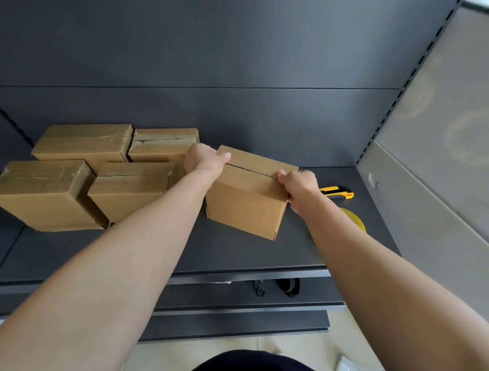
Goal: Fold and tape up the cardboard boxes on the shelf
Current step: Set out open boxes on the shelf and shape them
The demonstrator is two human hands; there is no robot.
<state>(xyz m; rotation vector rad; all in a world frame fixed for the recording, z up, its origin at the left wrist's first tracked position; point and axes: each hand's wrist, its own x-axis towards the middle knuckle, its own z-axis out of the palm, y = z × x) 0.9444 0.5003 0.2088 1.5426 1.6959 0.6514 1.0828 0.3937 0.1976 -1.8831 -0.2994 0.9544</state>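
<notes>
A box [244,211] stands on the shelf [247,252], flaps folded shut. The left hand [203,160] curls its fingers round the left end, thumb on top; the right hand [301,189] clamps the right end at the seam. Four taped boxes [127,188] sit beside it.

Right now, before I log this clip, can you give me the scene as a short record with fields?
held item: untaped box, flaps folded shut, top seam bare
left hand: grips the box's left end, thumb on top
right hand: grips the box's right end, thumb at the seam
finished: four taped boxes, grouped at the left of the shelf
tools: utility knife and yellow tape roll lie at the right, roll partly hidden by the right forearm
likely next: tape the seam
</notes>
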